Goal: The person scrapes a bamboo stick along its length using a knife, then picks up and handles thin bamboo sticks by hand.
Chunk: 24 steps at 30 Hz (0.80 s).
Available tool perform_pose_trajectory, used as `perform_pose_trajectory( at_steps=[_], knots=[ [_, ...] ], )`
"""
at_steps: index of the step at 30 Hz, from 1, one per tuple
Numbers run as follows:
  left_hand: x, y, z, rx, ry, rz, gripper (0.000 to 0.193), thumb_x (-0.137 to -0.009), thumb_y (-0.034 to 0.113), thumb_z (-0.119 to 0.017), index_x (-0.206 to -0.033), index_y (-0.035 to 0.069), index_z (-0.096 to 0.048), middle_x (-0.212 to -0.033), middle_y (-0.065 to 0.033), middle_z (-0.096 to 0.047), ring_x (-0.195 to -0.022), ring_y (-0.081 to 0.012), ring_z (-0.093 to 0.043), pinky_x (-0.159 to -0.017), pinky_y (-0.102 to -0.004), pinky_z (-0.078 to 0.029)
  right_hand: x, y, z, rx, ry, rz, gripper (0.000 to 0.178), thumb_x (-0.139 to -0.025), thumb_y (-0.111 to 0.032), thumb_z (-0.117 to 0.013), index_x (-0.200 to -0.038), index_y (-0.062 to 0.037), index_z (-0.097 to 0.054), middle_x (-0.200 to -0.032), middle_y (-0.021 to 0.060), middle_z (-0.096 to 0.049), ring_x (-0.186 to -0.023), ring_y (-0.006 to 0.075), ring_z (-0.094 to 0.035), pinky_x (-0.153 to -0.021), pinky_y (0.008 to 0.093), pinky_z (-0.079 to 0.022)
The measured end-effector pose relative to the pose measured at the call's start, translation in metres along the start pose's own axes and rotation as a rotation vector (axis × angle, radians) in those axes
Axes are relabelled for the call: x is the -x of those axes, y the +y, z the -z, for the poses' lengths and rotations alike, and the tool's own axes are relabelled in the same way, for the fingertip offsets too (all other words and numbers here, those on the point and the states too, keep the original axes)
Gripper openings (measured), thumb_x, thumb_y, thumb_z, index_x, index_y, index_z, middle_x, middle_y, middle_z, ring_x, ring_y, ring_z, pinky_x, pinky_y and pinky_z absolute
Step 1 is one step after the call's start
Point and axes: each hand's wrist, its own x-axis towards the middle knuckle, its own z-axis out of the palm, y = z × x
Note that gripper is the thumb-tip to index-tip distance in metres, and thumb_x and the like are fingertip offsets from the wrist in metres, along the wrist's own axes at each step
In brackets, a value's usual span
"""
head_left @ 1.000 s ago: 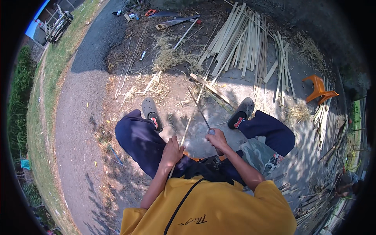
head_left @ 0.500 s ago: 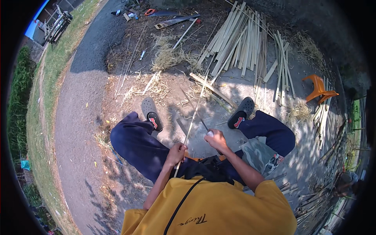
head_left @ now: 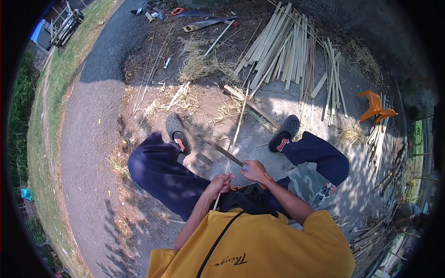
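My left hand (head_left: 219,183) is closed around a long thin bamboo strip (head_left: 239,123) in front of my lap. The strip slants away from my waist toward the piled bamboo, its near end close to my shirt. Just right of it, my right hand (head_left: 254,171) grips the handle of a long knife (head_left: 221,150). Its dark blade points forward and left, crossing the strip in view a little beyond my left hand. Whether the edge touches the strip, I cannot tell. My right fist hides most of the handle.
Bamboo slats (head_left: 282,51) lie piled ahead on the right, near an orange plastic stool (head_left: 373,107). Curly shavings (head_left: 197,65) litter the ground. A handsaw (head_left: 206,24) lies at the far side. A thicker bamboo piece (head_left: 252,106) rests between my feet. Camouflage cloth (head_left: 308,180) lies by my right thigh.
The knife blade has swung leftward and lower, now pointing more across the strip. My left hand has shifted right with the strip, and my right hand slightly nearer me.
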Motion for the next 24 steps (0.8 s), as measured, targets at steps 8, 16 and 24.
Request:
perform_pose_trajectory(
  at_steps=[8,16,24],
  knots=[
    [-0.007,-0.007,0.001,-0.177,0.063,-0.031,0.028,-0.110,0.025,-0.039,-0.106,0.003,-0.056,-0.063,0.0041,-0.037,-0.045,-0.0063,-0.031,-0.038,-0.0239,-0.025,-0.007,0.014,0.003,0.135,-0.012,-0.033,0.036,-0.071,-0.029,-0.070,-0.100,-0.0087,-0.073,-0.086,0.0225,-0.071,-0.084,0.0427,-0.069,-0.079,0.0498,-0.055],
    [-0.013,-0.014,0.005,-0.090,-0.008,-0.028,0.027,-0.111,0.027,-0.037,-0.105,0.006,-0.052,-0.061,0.0048,-0.036,-0.042,-0.0062,-0.027,-0.036,-0.0241,-0.023,-0.024,0.032,0.000,0.020,0.147,-0.152,0.032,-0.070,-0.027,-0.069,-0.092,-0.0040,-0.071,-0.085,0.0238,-0.070,-0.086,0.0434,-0.069,-0.079,0.0473,-0.054],
    [-0.016,-0.012,0.004,-0.041,0.022,-0.018,0.027,-0.111,0.030,-0.037,-0.105,0.008,-0.052,-0.061,0.0049,-0.036,-0.042,-0.0058,-0.027,-0.036,-0.0244,-0.023,-0.012,0.033,-0.004,-0.047,0.017,0.033,0.022,-0.070,-0.019,-0.070,-0.085,-0.0026,-0.067,-0.078,0.0204,-0.068,-0.076,0.0378,-0.068,-0.070,0.0423,-0.051]
  ],
)
